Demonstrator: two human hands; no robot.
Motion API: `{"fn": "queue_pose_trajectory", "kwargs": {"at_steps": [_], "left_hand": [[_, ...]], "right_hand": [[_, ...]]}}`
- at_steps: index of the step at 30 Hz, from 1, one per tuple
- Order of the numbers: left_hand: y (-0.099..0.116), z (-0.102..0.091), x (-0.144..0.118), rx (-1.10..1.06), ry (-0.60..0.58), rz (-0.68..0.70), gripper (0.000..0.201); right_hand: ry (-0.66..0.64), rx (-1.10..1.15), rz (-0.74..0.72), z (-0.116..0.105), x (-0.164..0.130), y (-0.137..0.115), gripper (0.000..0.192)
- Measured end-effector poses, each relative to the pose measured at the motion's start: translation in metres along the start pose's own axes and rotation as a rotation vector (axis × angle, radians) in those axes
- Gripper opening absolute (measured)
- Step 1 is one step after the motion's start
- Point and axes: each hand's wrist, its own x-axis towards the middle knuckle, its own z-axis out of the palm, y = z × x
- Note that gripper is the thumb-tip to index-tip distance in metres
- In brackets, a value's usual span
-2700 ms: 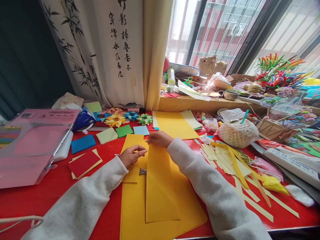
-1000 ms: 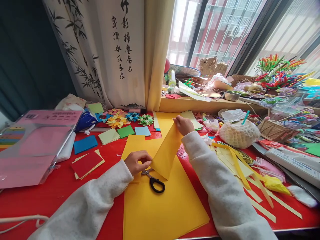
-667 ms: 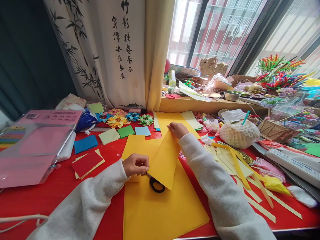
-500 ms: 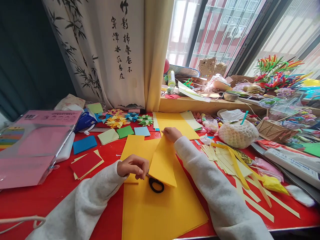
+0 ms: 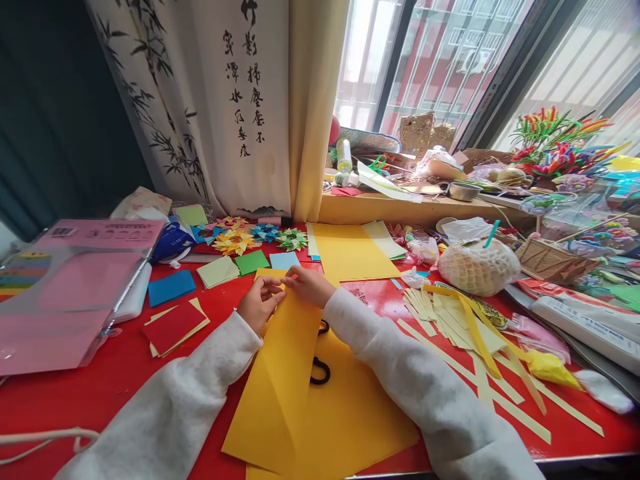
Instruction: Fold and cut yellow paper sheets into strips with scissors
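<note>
Right grip [image 5: 309, 285] — yellow paper [image 5: 283, 363] — long axis bodyward

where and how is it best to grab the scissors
Probably by the lower black loop, coming from the right: it juts out on that side from under the held yellow paper, which hides the blades. The upper loop looks more awkward, showing only in part, close to the right sleeve.

Two hands [image 5: 257, 305] [image 5: 311, 287], two scissor handles [image 5: 327, 373] [image 5: 325, 325]
</note>
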Motion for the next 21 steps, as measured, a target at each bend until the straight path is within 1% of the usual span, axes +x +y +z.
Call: {"fn": "queue_pose_trajectory", "kwargs": {"at_steps": [3, 5, 7, 11, 14, 17, 21], "left_hand": [[0.0, -0.001, 0.002, -0.013, -0.005, -0.036, 0.038], [0.0, -0.002, 0.003, -0.008, -0.021, -0.057, 0.037], [0.001, -0.002, 0.003, -0.003, -0.02, -0.062, 0.034], [0.004, -0.005, 0.001, 0.056, -0.006, -0.016, 0.024], [0.005, -0.007, 0.0, 0.107, 0.023, 0.001, 0.02], [0.002, -0.007, 0.0, 0.133, 0.063, -0.01, 0.024], [-0.001, -0.006, 0.001, 0.128, 0.09, -0.029, 0.031]], "right_hand": [[0.011, 0.055, -0.038, 0.0, -0.002, 0.0, 0.026], [0.017, 0.079, -0.095, 0.001, -0.003, -0.001, 0.02], [0.033, 0.076, -0.119, 0.002, -0.005, -0.003, 0.017], [0.066, 0.066, -0.105, 0.003, -0.006, -0.006, 0.021], [0.076, 0.06, -0.097, 0.006, -0.007, -0.007, 0.02], [0.114, 0.013, -0.077, 0.01, -0.007, -0.008, 0.019], [0.171, -0.112, -0.031, 0.014, -0.008, -0.011, 0.017]]}}
